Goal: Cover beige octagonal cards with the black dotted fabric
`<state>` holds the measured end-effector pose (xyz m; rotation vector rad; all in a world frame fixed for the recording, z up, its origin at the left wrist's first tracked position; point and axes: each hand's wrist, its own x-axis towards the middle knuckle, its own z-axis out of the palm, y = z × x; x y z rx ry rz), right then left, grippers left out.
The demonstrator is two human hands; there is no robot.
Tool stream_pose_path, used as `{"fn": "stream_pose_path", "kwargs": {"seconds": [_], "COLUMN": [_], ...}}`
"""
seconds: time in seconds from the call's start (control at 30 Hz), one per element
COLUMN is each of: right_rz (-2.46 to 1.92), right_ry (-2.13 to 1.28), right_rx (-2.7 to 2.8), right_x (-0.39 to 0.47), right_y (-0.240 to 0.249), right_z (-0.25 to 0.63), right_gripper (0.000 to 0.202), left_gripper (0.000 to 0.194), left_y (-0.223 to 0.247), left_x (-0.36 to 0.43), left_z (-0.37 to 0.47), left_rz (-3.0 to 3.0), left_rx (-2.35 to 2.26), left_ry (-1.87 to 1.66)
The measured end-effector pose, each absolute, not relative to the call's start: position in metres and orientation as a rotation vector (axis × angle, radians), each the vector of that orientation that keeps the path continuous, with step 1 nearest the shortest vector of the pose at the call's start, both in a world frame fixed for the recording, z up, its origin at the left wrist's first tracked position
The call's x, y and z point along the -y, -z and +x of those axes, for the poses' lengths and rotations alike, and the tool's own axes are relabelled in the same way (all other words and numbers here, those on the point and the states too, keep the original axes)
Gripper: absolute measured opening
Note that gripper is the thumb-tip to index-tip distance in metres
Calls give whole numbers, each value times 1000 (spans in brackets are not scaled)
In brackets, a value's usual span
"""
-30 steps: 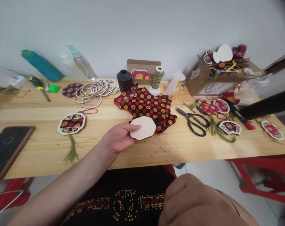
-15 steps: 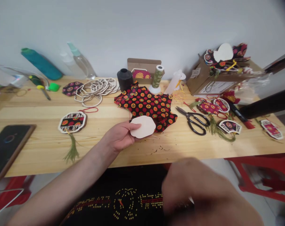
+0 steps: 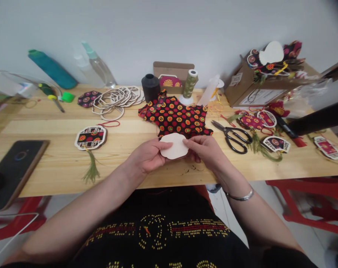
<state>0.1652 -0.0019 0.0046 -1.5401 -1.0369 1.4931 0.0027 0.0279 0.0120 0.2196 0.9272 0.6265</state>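
Observation:
A pale, scallop-edged wooden plaque [image 3: 174, 147] is held level above the table's near edge. My left hand [image 3: 150, 154] pinches its left side, thumb on top. On the right side, my right hand [image 3: 204, 149] grips it too, its thumb at the upper corner; the fingers below are partly hidden. Just behind the plaque lies black fabric with red and orange flower dots [image 3: 177, 115]. To the right of my hands rest black-handled scissors [image 3: 233, 137]. A finished-looking ornament with a green tassel [image 3: 91, 138] lies to the left.
Cut-out wooden frames [image 3: 118, 100] are heaped at the back left. Thread spools, a black one [image 3: 150, 87] and a green one [image 3: 190, 83], stand behind the fabric. A cardboard box [image 3: 255, 87] holds more ornaments at right. A phone [image 3: 16, 171] lies near the left edge.
My right hand has come up from the lower right, where it was blurred, and now grips the plaque's right side. My left hand still holds the plaque. The view has shifted slightly.

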Motion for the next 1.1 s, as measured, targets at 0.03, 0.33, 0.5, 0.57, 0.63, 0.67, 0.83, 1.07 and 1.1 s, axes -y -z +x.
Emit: {"fn": "stream_pose_path", "kwargs": {"seconds": [0.03,0.33,0.5,0.57,0.63,0.67,0.83,1.07,1.1], "right_rz": [-1531,-1521,-1534,-1539,-1542,-1541,-1543,-1570,-1571], "right_ry": [-1506,-1537,-1542,-1544,-1541,-1540,-1537,-1536,-1540], "right_rx": [1007,867,841,840,835,832,816,814,814], "right_x": [2,1,2,2,2,2,2,2,2], "right_y": [-5,0,1,2,2,2,3,5,5], "right_z": [164,161,161,161,161,161,161,161,161], "right_gripper": [26,29,29,29,29,29,29,32,32], "left_gripper": [53,50,51,51,50,49,50,61,59], "left_y": [-11,-5,-3,-2,-2,-2,-7,-10,-10], "left_x": [-28,-28,-28,-28,-28,-28,-26,-25,-25], "left_z": [3,2,2,2,1,1,-2,-3,-3], "left_rz": [219,219,218,215,223,228,258,278,288], "left_rx": [-917,-902,-895,-884,-880,-888,-879,-846,-847], "left_ry": [-628,-628,-630,-624,-622,-626,-636,-645,-648]}}
